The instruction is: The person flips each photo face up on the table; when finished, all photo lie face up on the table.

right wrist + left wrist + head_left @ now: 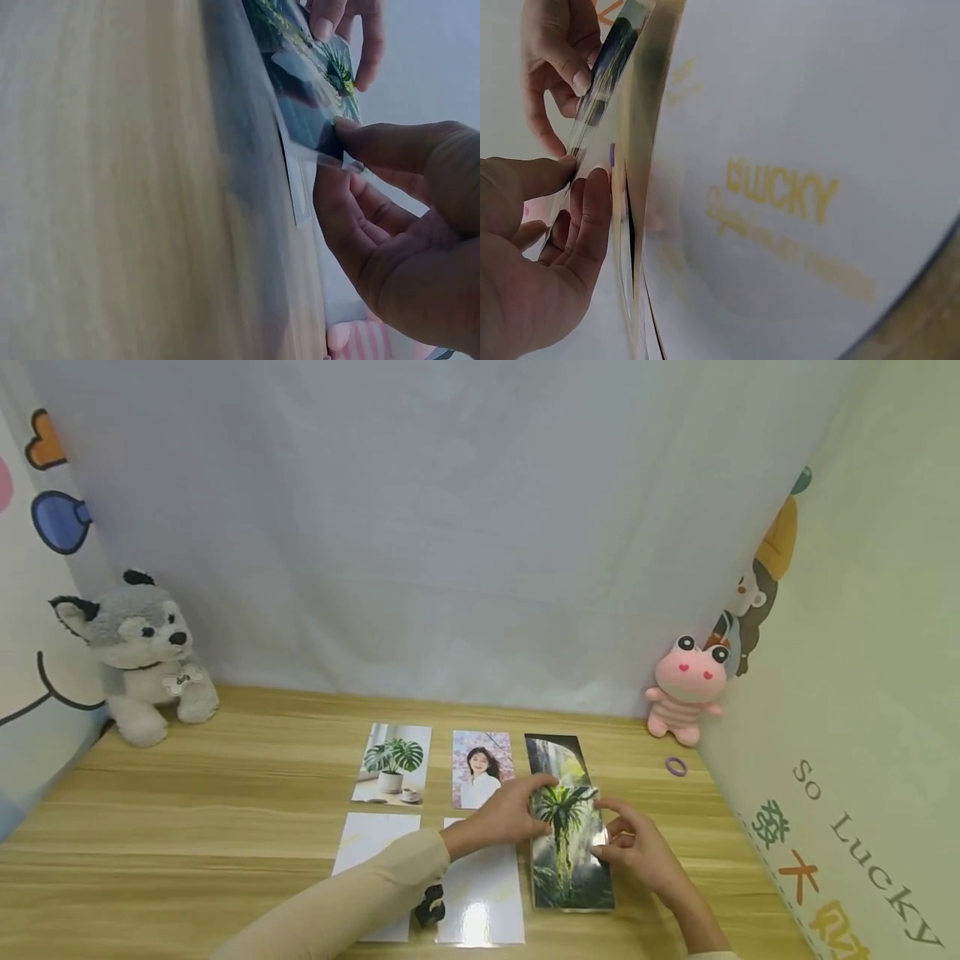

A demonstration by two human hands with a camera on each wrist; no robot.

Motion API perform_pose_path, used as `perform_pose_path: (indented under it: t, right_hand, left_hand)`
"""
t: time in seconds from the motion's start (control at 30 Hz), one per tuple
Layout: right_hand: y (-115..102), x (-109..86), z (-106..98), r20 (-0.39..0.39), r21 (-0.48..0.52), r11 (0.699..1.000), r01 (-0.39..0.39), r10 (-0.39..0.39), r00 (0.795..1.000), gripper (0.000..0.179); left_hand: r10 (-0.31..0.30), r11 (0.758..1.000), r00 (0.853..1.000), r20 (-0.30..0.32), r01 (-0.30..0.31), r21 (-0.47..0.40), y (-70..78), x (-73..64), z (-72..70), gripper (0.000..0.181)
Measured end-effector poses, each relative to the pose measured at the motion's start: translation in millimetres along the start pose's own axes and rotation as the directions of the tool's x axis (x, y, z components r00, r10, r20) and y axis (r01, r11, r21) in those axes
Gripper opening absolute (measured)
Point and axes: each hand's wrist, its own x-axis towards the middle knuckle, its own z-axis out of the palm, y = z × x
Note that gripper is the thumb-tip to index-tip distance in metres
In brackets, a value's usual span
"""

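My left hand [506,814] and right hand [641,852] pinch opposite long edges of a glossy photo print [566,852] showing a green fern-like plant. In the left wrist view, this photo print [615,64] is raised at a slant above the tabletop. The right wrist view has the right thumb on its picture side with fingers behind. Beyond it lies a darker photo print [551,752], partly covered in the head view. Left of that are a portrait print [480,764] and a potted-plant print [392,764].
Two white sheets [480,893] with faint yellow lettering lie nearest me, partly under the left sleeve [375,885]. A plush husky [150,652] sits back left and a pink plush toy [686,689] back right. A purple ring [676,766] lies on the wooden table [225,827].
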Motion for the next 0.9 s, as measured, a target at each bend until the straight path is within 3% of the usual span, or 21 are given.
perform_pose_path:
  t: [0.3,0.7,0.9]
  right_hand:
    - [7.3,-6.8,-2.1,0.037,-0.057,0.994,-0.098,0.101,0.994,0.064]
    - [9.1,-12.1,-3.8,0.084,-0.134,0.987,-0.086,0.098,0.992,0.059]
    - [9.4,-12.0,-3.6,0.097,-0.253,0.966,-0.054,0.081,0.992,0.055]
  left_hand:
    - [0.014,0.993,0.999,0.051,-0.020,0.117,-3.6,-0.5,8.3,0.064]
    - [-0.036,0.949,0.994,0.103,0.001,0.316,4.5,-5.4,17.1,0.061]
    - [-0.059,0.937,0.993,0.099,0.021,0.349,6.8,-6.8,22.1,0.063]
